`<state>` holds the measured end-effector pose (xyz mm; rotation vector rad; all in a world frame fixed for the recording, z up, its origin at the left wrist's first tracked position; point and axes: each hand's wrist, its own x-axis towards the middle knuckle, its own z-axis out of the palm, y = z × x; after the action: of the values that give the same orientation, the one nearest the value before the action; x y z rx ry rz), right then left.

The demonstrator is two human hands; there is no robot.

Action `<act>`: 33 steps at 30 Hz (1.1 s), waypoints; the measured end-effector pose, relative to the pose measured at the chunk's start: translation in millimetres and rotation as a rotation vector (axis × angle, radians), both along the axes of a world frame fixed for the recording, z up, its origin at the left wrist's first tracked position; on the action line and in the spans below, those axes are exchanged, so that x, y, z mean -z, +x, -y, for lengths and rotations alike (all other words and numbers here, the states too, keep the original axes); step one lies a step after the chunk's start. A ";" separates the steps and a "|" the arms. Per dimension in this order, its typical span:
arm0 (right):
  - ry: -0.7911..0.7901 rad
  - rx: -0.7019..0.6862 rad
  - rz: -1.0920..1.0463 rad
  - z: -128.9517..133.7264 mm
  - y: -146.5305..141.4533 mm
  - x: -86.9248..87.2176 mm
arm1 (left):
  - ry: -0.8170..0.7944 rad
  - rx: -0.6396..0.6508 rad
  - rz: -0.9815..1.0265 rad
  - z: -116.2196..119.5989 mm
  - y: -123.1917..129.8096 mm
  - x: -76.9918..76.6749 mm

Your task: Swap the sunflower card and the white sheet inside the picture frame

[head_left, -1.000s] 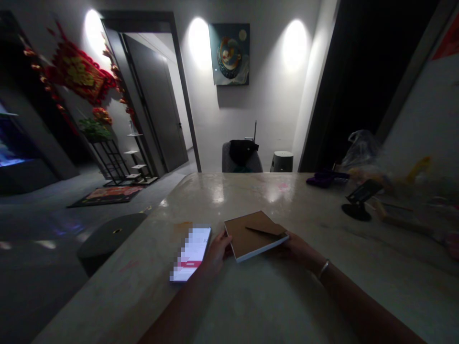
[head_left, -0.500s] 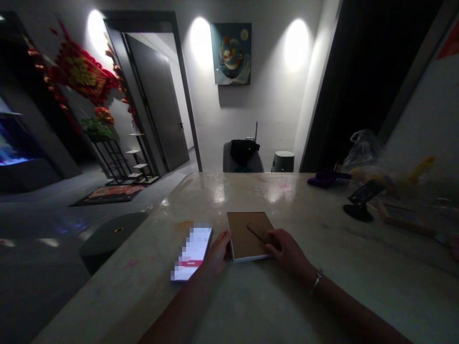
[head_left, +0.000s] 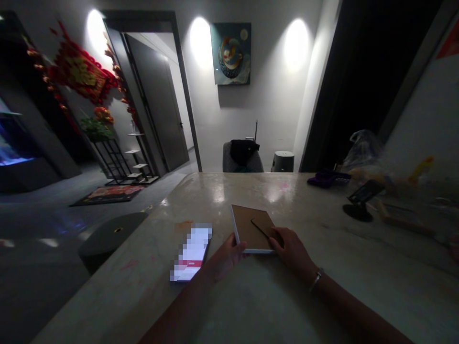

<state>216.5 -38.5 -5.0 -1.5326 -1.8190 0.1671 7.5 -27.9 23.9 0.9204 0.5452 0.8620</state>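
Note:
A picture frame point(head_left: 251, 234) with a white edge and brown backing faces up, tilted a little above the table. My left hand point(head_left: 229, 255) is closed on its lower left corner, thumb on the front edge. Across the backing lies a thin dark rod point(head_left: 258, 227), bent at its far end. My right hand point(head_left: 289, 249) is at the frame's right edge, thumb and forefinger closed around the rod's near end; the exact grip is partly hidden. A lit phone point(head_left: 191, 253) lies left of my left hand.
The marble-look table point(head_left: 229, 306) spreads around my hands. To the right are a black phone stand point(head_left: 362, 200), a wooden frame point(head_left: 403, 217), a purple cloth item point(head_left: 326, 178) and a clear plastic bag point(head_left: 364, 150). A stool point(head_left: 111, 234) stands left; a chair point(head_left: 242, 157) is beyond the table.
The frame has turned slightly, tilted and shifted away to the right, the rod moving with it. My left hand has slid from its left side to the lower left corner.

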 end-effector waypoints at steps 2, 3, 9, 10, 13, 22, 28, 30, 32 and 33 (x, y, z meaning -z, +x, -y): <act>0.021 0.028 0.005 -0.6 -0.6 1.2 | 0.032 0.041 -0.019 -0.1 -0.9 1.2; 0.028 0.039 0.005 -1.3 -0.5 2.4 | 0.037 0.044 -0.030 -1.4 -1.5 2.7; 0.040 0.039 0.014 -4.2 1.2 9.0 | -0.037 -0.179 -0.066 -12.7 -3.2 13.4; 0.038 0.022 0.013 -4.1 1.1 9.3 | -0.054 -0.184 -0.062 -13.3 -3.0 13.7; 0.044 -0.024 0.001 -2.8 0.2 9.2 | -0.087 -0.133 -0.033 -12.2 -2.2 11.5; 0.038 -0.020 0.027 0.2 -2.1 7.5 | -0.104 -0.096 -0.015 -5.0 -2.6 4.8; 0.062 -0.031 0.044 0.6 -2.9 7.6 | -0.115 -0.084 0.000 -2.3 -1.2 1.9; 0.056 -0.038 0.042 0.6 -3.2 6.7 | -0.133 -0.085 0.013 -1.4 -0.7 0.4; 0.042 -0.056 0.037 1.8 -4.0 4.0 | -0.154 -0.096 0.034 -1.8 -0.5 -0.2; 0.035 -0.066 0.033 2.9 -4.7 1.9 | -0.169 -0.104 0.045 -2.9 -0.7 0.1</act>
<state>211.8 -41.4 -6.9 -1.4598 -1.8898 0.1412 6.8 -25.0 23.8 0.7223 0.6214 0.9139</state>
